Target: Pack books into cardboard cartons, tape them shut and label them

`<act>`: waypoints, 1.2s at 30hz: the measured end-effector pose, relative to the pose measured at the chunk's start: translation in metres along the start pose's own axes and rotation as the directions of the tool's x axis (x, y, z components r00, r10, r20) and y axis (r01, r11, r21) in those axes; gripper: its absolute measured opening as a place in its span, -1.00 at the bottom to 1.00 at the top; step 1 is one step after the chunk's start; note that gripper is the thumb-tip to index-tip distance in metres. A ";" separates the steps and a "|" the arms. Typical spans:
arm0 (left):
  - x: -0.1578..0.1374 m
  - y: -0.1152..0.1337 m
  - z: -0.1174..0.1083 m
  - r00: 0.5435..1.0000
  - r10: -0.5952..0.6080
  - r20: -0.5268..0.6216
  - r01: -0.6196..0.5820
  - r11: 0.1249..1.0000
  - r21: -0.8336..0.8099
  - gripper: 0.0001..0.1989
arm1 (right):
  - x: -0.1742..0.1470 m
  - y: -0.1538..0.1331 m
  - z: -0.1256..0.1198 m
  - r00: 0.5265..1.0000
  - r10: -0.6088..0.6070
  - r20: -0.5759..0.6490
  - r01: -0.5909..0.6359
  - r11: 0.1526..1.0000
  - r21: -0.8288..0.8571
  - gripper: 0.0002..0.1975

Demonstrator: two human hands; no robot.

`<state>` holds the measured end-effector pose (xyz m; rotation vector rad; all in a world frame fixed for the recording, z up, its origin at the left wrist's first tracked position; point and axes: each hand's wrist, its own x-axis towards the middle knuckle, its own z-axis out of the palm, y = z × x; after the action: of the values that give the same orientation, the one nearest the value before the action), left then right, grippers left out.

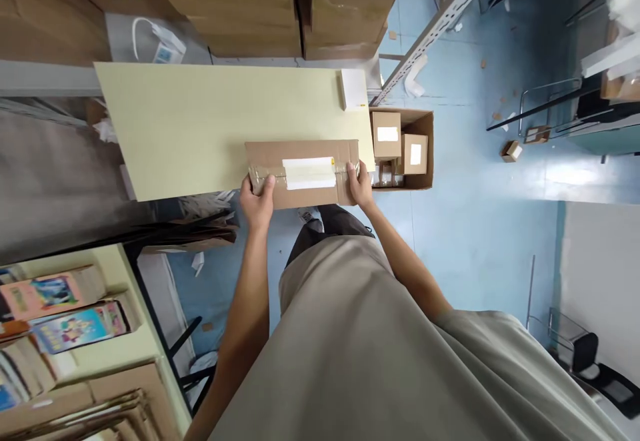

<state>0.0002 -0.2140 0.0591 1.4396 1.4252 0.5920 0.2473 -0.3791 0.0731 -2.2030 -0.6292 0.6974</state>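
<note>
Between my two hands is a long brown cardboard box (270,154), taped along its middle, with a white label (310,182) on its top face. My left hand (257,204) grips its left end, thumb on top. At the right end, my right hand (361,184) holds it the same way, thumb over the tape. The box is over the near edge of a pale yellow table (200,121); whether it rests there I cannot tell. The fingers beneath the box are hidden. A white stack of labels or paper (354,89) lies at the table's far right corner.
An open carton (427,151) with small labelled boxes stands right of the table. Large cardboard boxes (230,8) sit behind on a metal rack (445,21). At lower left, another table holds books (75,328) and flattened cardboard (100,408). Chairs (590,361) stand right.
</note>
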 end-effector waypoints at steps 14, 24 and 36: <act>-0.106 0.059 0.077 0.947 0.072 0.314 -0.112 0.988 0.109 -0.37 | -0.056 0.102 -0.128 0.970 0.221 -0.101 -0.189 0.947 0.260 -0.34; -0.176 0.096 0.315 0.821 -0.098 0.562 0.023 0.990 0.138 -0.39 | 0.007 0.264 -0.332 0.895 0.429 -0.124 -0.410 0.899 0.154 -0.38; -0.108 0.035 0.515 0.687 -0.441 0.577 0.316 0.897 0.309 -0.73 | 0.161 0.409 -0.355 0.684 0.725 0.078 -0.728 0.685 0.024 -0.60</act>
<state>0.4431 -0.4627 -0.0819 1.2489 1.1761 -0.3036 0.6845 -0.7053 -0.0743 -2.3629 0.3028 1.1649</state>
